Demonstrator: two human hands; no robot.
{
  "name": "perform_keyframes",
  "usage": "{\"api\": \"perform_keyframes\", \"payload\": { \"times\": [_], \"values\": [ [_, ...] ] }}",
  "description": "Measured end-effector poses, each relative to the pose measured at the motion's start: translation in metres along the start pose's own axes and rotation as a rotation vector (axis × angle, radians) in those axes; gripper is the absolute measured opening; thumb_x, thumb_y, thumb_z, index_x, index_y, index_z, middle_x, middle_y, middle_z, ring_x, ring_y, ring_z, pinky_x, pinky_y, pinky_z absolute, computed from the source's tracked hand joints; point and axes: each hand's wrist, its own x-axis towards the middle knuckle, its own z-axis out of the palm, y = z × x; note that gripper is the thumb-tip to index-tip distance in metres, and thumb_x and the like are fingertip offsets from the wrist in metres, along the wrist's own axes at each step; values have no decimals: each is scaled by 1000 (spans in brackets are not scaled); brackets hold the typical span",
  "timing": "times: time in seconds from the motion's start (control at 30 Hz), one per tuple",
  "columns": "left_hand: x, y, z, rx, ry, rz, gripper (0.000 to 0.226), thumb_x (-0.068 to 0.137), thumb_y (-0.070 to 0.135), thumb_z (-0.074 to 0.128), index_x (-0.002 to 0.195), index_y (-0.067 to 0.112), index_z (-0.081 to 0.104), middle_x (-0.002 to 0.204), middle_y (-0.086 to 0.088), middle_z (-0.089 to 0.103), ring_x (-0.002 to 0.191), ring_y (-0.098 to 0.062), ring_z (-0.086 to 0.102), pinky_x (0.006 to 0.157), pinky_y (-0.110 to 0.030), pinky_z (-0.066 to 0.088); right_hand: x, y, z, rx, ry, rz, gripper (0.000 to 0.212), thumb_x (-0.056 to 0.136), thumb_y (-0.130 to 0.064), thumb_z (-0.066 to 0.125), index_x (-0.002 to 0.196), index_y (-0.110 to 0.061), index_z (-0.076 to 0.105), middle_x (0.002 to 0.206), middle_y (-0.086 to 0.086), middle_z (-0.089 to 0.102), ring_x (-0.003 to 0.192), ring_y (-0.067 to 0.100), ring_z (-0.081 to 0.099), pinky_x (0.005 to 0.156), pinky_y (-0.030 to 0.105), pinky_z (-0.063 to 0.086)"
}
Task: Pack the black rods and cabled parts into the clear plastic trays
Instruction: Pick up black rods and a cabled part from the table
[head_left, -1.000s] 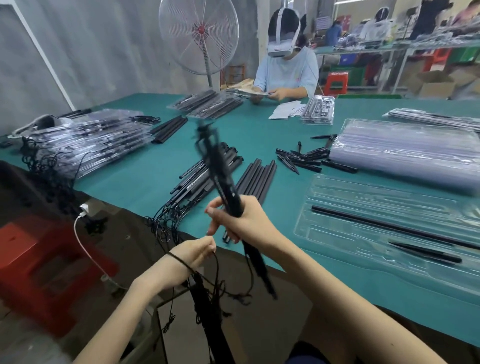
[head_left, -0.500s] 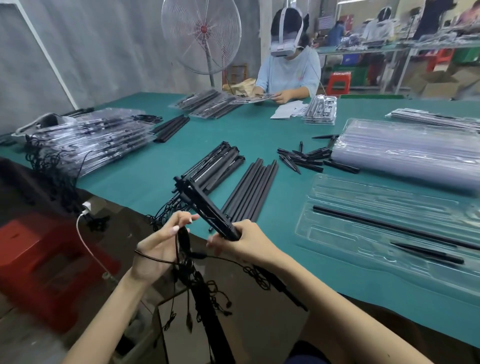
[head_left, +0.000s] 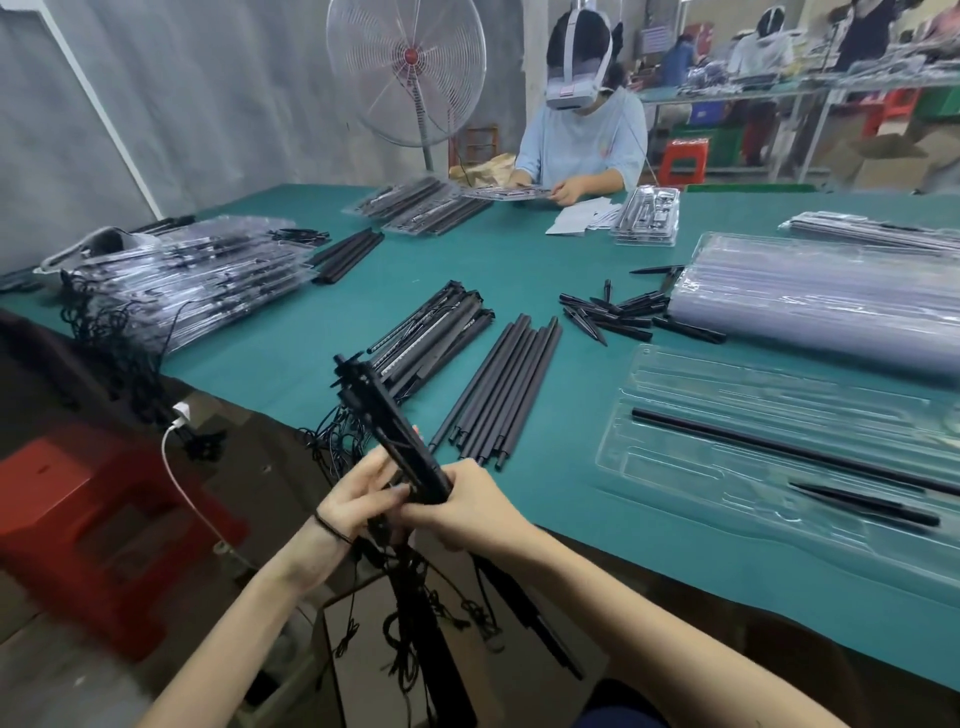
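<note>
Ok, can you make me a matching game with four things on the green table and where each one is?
Things:
1. cabled part
2. long black rod
3. loose rods
4. pointed black pieces

Places:
A. scattered beside the stack of empty trays
B. side by side on the green table
C. gripped in both hands
D. lying in the open clear tray

Pairs: 1-C, 2-D, 3-B, 4-A

You will find nothing to read here — no label, brand, number or sign is legible on the clear plastic trays (head_left: 769, 447), the black rods (head_left: 498, 389) or the green surface (head_left: 519, 270).
</note>
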Motion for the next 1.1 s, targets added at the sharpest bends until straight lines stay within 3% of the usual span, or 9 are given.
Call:
{"api": "perform_keyframes", "payload": {
  "times": [0.1,0.17,0.23,0.33,0.5,0.6,0.73,0.87,1.1],
  "values": [
    [-14,3,-6,-360,104,63,37,91,7,44,123,8,62,127,-9,62,122,-19,57,97,-26,48,3,-7,-16,28,147,-8,9,83,-12,67,78,-7,73,71,8,71,40,-3,46,42,11,35],
    [-27,0,-13,-502,116,-18,37,93,8,38,112,9,70,81,-11,71,85,-25,70,92,-33,53,8,-10,-30,7,281,-13,10,85,-9,65,78,-6,71,71,8,72,43,-2,49,44,12,37],
    [-35,-7,-16,-476,36,-174,45,100,8,25,103,4,70,47,-2,43,53,-20,57,92,-37,52,10,-11,-37,-8,347,-37,13,86,-7,64,75,-10,69,67,6,71,49,3,58,45,11,40],
    [-39,-5,-14,-759,-33,-206,47,105,20,17,93,2,59,49,3,15,48,-15,32,78,-31,50,9,-10,-36,-86,359,-78,18,86,-6,64,70,-14,67,60,-1,69,58,7,66,55,16,51],
    [-43,10,-25,-969,681,-289,50,97,48,37,59,16,46,54,6,4,46,-6,4,35,-14,22,14,-11,-35,-107,578,-61,12,89,-8,62,78,-7,65,66,3,69,59,5,63,53,10,47],
    [-37,21,-20,-884,731,-221,34,96,34,40,66,18,40,55,7,4,45,-8,3,36,-11,20,8,-9,-19,-185,452,-99,8,90,-10,60,83,-9,65,74,9,70,69,22,68,67,31,57],
    [-22,36,17,-1015,752,-138,37,103,27,31,68,19,38,51,6,10,40,-8,8,40,-10,34,1,-6,19,-304,43,-123,10,79,-17,73,73,-13,67,65,-1,66,51,5,58,51,17,49],
    [-19,46,15,-1328,792,-19,35,104,15,20,71,17,33,48,4,19,39,-10,16,69,-14,35,1,1,28,-150,87,-27,24,77,-26,77,80,-3,71,69,2,69,47,0,54,52,27,51],
    [-17,27,0,-1246,835,-3,39,104,19,23,68,16,39,47,5,21,37,-9,20,69,-15,35,-1,-20,-7,4,135,-128,15,74,-31,80,66,-23,71,53,-10,57,46,1,47,46,15,38]
  ]
}}
